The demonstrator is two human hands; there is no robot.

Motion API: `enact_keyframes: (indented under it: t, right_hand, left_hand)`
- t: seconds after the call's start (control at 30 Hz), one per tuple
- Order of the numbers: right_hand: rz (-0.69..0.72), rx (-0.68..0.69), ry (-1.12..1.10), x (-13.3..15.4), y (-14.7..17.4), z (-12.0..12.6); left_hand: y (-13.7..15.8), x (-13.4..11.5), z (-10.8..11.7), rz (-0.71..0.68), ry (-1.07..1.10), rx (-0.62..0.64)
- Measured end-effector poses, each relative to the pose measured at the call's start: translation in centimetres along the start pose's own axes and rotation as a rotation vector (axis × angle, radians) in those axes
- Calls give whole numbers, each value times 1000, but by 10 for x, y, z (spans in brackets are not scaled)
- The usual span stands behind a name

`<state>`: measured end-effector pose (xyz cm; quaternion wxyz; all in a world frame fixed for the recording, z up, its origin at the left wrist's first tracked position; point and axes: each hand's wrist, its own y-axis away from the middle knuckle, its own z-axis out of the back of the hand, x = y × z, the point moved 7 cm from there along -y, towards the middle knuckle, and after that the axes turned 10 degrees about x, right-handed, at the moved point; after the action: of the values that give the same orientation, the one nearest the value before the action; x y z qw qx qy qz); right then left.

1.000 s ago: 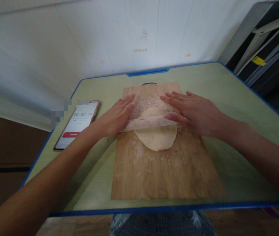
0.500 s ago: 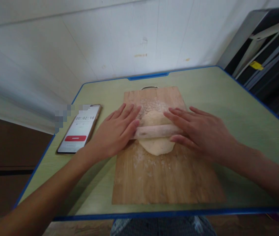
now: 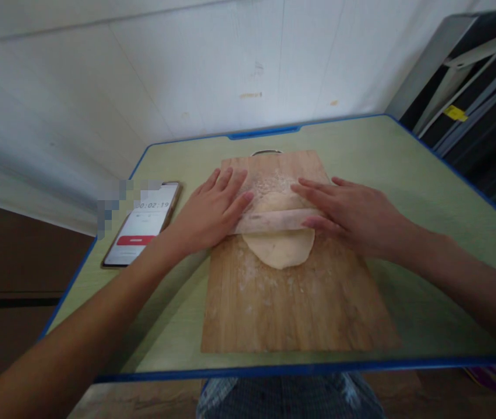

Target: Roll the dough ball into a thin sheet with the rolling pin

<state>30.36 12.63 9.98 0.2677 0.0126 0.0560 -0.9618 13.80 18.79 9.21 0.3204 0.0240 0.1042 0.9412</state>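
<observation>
Head camera view showed two bare hands laid palm down over a pale, flour-whitened cylindrical rolling pin (image 3: 276,220), whose ends were hidden beneath them. On the left hand (image 3: 211,215) the fingers were straight and slightly apart, with the thumb along the pin. On the right hand (image 3: 353,215) the fingers were stretched out, the thumb separate from them; neither hand was clamped around the pin, as far as could be seen.

The flat, rounded, cream-coloured sheet of dough (image 3: 280,249) lay between the fingers of both hands, crossed by the pin. Under it was a rectangular brown wooden board (image 3: 291,314), with white flour (image 3: 269,183) between the fingertips and a curved metal handle (image 3: 267,152) beyond them. Left of the left fingers, a white-screened smartphone (image 3: 143,224) rested on a pale green, blue-edged table (image 3: 427,174).
</observation>
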Motion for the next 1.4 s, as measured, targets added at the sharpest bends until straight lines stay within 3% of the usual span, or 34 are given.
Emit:
enact_keyframes:
  t: [0.1,0.23,0.43,0.57,0.63,0.8,1.0,1.17,1.27,1.4]
  right_hand:
    - [-30,0,-12,-1,0,-1]
    - [32,-63,23,7,5,3]
    - [-47,138,-57,-13,-19,-6]
    - [13,77,-57,-8,-9,-4]
    - [20,70,-73,-9,-8,-5]
    - [-68,208,-177,-26,-26,-14]
    - [-27,196,-164,-21,-21,-12]
    - [-138,270,-241,-38,-43,-15]
    - [-111,227,-209,-30,-34,-14]
    - [-53,21,-58,-6,-2,-4]
  left_hand:
    - [3,-4,-1,-36,1,12]
    - [16,-11,3,-20,-19,-62]
    - [-3,-4,8,-31,12,-110]
    - [12,-13,6,-56,-32,-155]
    - [14,-11,9,-2,-26,-173]
    - [-15,3,16,53,148,-78]
    - [-1,-5,6,-41,84,-57]
    - [-22,6,12,-46,204,-36]
    - [-15,2,11,-69,193,-32]
    - [22,-14,3,-33,75,-52]
